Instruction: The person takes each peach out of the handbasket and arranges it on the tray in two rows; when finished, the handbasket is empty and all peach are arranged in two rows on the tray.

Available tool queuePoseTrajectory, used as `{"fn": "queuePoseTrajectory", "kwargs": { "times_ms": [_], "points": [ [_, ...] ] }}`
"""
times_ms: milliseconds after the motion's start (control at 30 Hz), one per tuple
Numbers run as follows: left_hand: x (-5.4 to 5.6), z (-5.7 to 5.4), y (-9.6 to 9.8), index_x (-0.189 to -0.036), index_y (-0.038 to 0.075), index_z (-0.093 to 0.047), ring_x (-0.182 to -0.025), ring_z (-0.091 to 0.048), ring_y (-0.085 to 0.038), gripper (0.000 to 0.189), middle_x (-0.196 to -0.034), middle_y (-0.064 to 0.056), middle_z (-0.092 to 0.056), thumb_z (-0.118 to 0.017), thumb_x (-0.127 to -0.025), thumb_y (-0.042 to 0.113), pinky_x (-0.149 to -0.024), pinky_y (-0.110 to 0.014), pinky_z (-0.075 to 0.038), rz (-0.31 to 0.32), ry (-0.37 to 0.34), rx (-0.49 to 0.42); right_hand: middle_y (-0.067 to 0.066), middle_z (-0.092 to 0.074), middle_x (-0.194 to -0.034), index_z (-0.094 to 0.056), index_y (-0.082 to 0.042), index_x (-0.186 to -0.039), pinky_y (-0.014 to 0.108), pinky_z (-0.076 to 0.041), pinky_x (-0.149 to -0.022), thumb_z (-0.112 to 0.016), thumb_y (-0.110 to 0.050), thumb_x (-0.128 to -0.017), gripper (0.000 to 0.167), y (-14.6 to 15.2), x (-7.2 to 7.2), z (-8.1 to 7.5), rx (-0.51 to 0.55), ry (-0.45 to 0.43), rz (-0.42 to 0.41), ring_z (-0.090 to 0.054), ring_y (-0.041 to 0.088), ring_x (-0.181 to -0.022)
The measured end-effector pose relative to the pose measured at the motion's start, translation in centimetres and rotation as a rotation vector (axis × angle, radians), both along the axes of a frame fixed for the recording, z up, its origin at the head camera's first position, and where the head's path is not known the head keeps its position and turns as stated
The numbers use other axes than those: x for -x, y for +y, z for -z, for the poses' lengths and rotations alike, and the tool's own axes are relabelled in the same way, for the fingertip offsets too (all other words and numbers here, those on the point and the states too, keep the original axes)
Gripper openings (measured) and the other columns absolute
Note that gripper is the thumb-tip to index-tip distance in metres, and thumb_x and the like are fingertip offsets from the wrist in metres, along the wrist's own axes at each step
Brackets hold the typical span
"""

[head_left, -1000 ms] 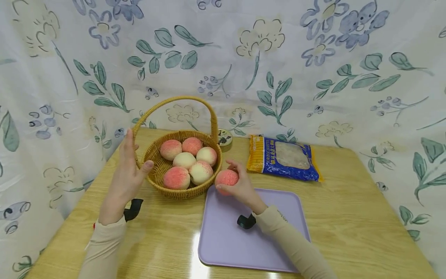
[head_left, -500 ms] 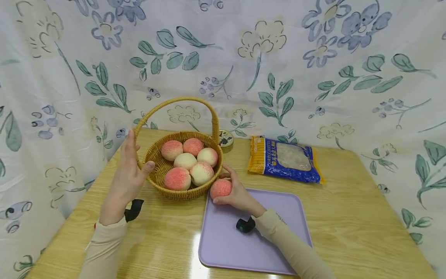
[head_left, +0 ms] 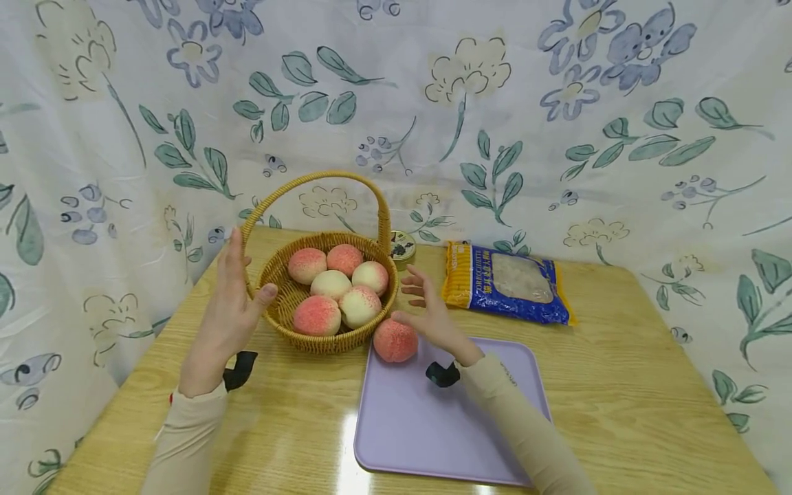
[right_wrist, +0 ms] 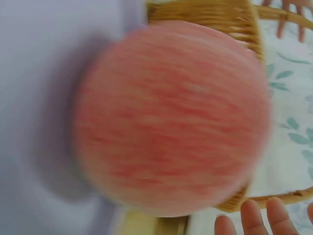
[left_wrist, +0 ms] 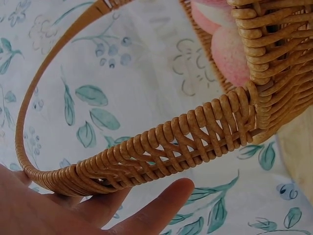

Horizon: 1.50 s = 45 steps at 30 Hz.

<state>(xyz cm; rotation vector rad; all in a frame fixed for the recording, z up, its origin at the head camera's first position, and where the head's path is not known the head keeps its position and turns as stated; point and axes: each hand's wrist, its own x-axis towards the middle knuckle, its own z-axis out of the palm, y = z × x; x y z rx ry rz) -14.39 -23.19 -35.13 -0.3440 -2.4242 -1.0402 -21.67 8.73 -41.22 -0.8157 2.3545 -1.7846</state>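
Note:
A wicker basket (head_left: pixel 328 344) with a tall arched handle holds several pink and cream peaches (head_left: pixel 317 315). Another peach (head_left: pixel 396 341), pinkish red, sits on the far left corner of a lilac tray (head_left: pixel 445 440), right beside the basket. Just over and to the right of that peach is my right hand (head_left: pixel 436 320), fingers spread and holding nothing. At the basket's left side my left hand (head_left: pixel 225 320) stands upright with straight fingers. In the left wrist view its fingers (left_wrist: pixel 161 208) lie along the wicker handle (left_wrist: pixel 171 142).
A blue and yellow bag of orecchiette pasta (head_left: pixel 507 283) lies behind the tray. Behind the basket's right side stands a small round tin (head_left: pixel 403 247). A floral curtain (head_left: pixel 396 103) hangs along the far edge of the wooden table (head_left: pixel 625 385).
The right hand carried the peach left and down to the tray's corner by the basket, then let go and drew up to the right. The left hand stays by the basket.

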Motion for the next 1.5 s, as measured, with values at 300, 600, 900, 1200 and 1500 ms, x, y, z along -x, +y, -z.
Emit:
{"fn": "queuePoseTrajectory", "kwargs": {
  "times_ms": [300,600,900,1200,1500],
  "points": [
    [0.1,-0.3,-0.1,-0.156,0.022,0.010,-0.133,-0.032,-0.053,0.082,-0.163,-0.014,0.005,-0.044,-0.100,0.048,-0.089,-0.077,-0.034,0.000,-0.012,0.005,0.023,-0.039,-0.143,-0.017,-0.017,-0.153,0.053,-0.042,-0.105,-0.062,-0.012,-0.096,0.073,-2.4,1.9,-3.4,-0.051,-0.030,-0.088,-0.047,0.038,-0.129],
    [0.1,0.0,-0.1,-0.156,0.021,0.009,-0.132,-0.033,-0.054,0.083,-0.163,-0.013,0.004,-0.043,-0.099,0.052,-0.093,-0.076,-0.033,0.008,0.007,0.002,0.015,-0.041,-0.145,-0.021,-0.014,-0.153,0.044,-0.044,-0.105,-0.052,-0.032,-0.101,0.063,-5.5,3.0,-4.4,-0.280,-0.147,-0.207,-0.048,0.031,-0.130],
    [0.1,0.1,0.0,-0.156,0.022,0.010,-0.133,-0.033,-0.054,0.084,-0.163,-0.013,0.005,-0.042,-0.098,0.054,-0.090,-0.077,-0.034,0.006,-0.005,0.006,0.010,-0.052,-0.137,-0.049,-0.008,-0.138,0.034,-0.043,-0.103,-0.072,-0.023,-0.088,0.057,-7.9,4.2,-3.5,-0.565,0.041,-0.303,-0.050,0.021,-0.125],
    [0.1,0.2,-0.2,-0.156,0.017,0.008,-0.131,-0.034,-0.054,0.086,-0.163,-0.013,0.004,-0.041,-0.098,0.056,-0.088,-0.077,-0.035,0.005,0.027,0.002,0.018,-0.044,-0.138,-0.041,-0.012,-0.145,0.041,-0.045,-0.103,-0.086,-0.027,-0.071,0.088,-9.2,3.1,-2.6,-0.713,0.277,-0.233,-0.046,0.028,-0.126],
    [0.2,0.1,-0.1,-0.156,0.018,0.008,-0.131,-0.034,-0.054,0.084,-0.163,-0.012,0.004,-0.042,-0.099,0.053,-0.088,-0.075,-0.036,0.012,0.029,-0.002,0.012,-0.054,-0.131,-0.044,-0.008,-0.141,0.029,-0.049,-0.085,-0.080,-0.020,-0.072,0.079,-8.7,3.1,-2.3,-0.433,0.191,-0.084,-0.053,0.020,-0.108]
  ]
}}
